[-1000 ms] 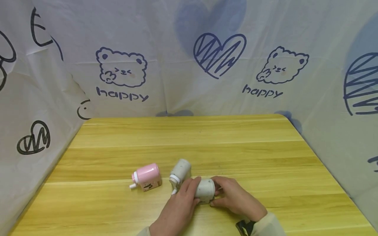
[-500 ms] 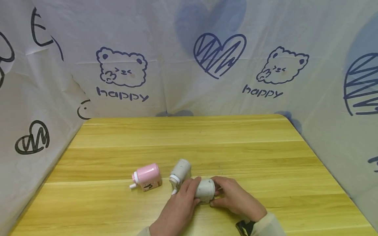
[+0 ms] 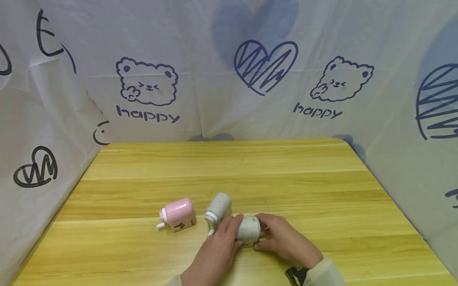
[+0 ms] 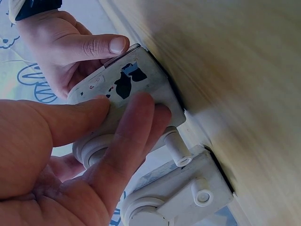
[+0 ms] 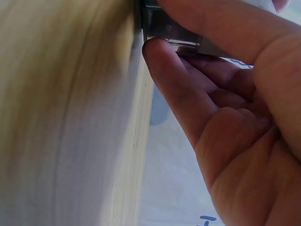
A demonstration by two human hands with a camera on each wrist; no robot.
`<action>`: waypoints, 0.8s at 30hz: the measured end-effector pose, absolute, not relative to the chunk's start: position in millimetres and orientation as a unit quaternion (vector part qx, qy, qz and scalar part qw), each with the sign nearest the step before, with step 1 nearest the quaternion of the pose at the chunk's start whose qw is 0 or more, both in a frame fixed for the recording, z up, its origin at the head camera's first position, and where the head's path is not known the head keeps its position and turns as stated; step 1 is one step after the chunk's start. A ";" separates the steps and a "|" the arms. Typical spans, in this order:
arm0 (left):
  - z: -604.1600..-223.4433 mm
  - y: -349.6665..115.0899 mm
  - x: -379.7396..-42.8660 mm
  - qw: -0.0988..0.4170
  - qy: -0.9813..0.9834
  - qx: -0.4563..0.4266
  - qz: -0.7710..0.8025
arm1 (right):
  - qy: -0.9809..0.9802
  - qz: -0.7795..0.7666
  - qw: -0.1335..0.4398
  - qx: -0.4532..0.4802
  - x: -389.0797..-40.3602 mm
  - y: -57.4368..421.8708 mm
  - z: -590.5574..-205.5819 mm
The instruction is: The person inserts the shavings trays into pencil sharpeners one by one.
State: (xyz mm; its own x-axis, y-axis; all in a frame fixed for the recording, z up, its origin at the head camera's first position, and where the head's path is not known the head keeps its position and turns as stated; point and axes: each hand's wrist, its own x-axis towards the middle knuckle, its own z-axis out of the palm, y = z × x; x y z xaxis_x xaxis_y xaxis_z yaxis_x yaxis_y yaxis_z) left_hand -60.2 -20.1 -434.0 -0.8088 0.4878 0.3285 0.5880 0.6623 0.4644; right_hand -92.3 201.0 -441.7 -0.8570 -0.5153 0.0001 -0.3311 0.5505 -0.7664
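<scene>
A grey-white hand-crank pencil sharpener [image 3: 249, 230] lies between my two hands on the table. My left hand [image 3: 216, 252] grips its crank end, thumb and fingers on opposite sides in the left wrist view, where a dark printed figure [image 4: 124, 82] and the crank knob [image 4: 178, 149] show. At the other end, my right hand [image 3: 288, 242] holds the body between thumb and fingers; in the right wrist view one fingertip [image 5: 157, 49] sits under a dark, shiny end part [image 5: 171, 28]. A second grey-white sharpener [image 3: 219, 206] stands just beyond my left hand, its crank partly covered.
To the left, a pink crank sharpener [image 3: 179, 210] rests on the wood-grain table [image 3: 229, 163]. White cloth [image 3: 207, 87] with drawn bears and hearts hangs behind the table and along both sides. My right wrist wears a black band [image 3: 297, 275].
Both hands and all three sharpeners keep their places. Only the cloth on the left has drifted slightly leftward.
</scene>
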 end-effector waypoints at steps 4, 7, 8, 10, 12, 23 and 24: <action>-434.3 -20.2 -60.1 0.089 -0.907 -0.297 -0.284 | 0.872 -0.410 0.113 -0.242 -92.3 200.7 -441.8; -434.7 -20.1 -60.2 0.091 -0.907 -0.297 -0.284 | 0.872 -0.409 0.112 -0.242 -92.4 200.6 -441.5; -434.8 -20.1 -60.2 0.091 -0.907 -0.297 -0.284 | 0.873 -0.409 0.112 -0.242 -92.5 200.5 -441.4; -435.1 -19.9 -60.2 0.092 -0.907 -0.297 -0.283 | 0.873 -0.408 0.113 -0.241 -92.6 200.3 -441.1; -435.3 -19.8 -60.1 0.093 -0.907 -0.298 -0.283 | 0.874 -0.407 0.114 -0.240 -92.5 200.1 -440.7; -435.9 -20.0 -59.5 0.101 -0.904 -0.303 -0.284 | 0.872 -0.411 0.103 -0.246 -91.3 197.8 -440.1; -435.8 -20.0 -59.5 0.101 -0.904 -0.302 -0.284 | 0.872 -0.411 0.100 -0.246 -91.2 197.4 -440.1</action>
State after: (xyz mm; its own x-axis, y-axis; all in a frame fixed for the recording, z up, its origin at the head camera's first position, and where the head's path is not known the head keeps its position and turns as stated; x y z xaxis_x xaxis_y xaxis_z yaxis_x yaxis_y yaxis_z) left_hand -59.5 -20.0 -435.8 -0.7971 0.4896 0.3535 0.6038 0.6561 0.4526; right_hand -91.2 197.4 -440.1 -0.8589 -0.5113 0.0273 -0.3464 0.5409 -0.7664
